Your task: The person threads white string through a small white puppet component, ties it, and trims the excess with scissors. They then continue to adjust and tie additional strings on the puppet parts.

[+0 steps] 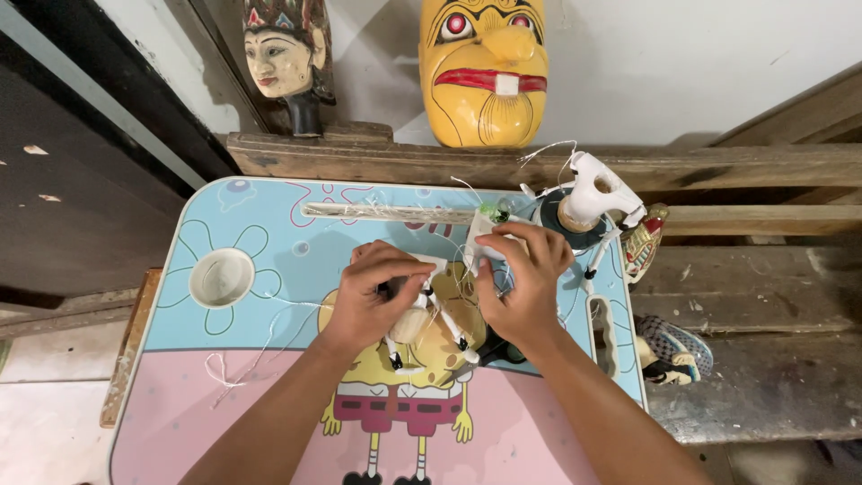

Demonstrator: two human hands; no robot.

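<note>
At the middle of the cartoon-printed counter, both hands work on a small white puppet figure with black-tipped limbs. The left hand has its grip pressed around the figure's upper part, fingers curled over it; the right hand pinches a white piece at the top, fingertips closed on it. Thin white strings trail across the counter, so it would seem wise to keep the left hand steady and the threads untangled while the right makes fine adjustments. A second white puppet stands on a dark round base just beyond the right hand. A round cup recess sits at the left. Behind, on a wooden ledge, stand a yellow carved mask and a painted wooden head. No packages or labels show.
</note>
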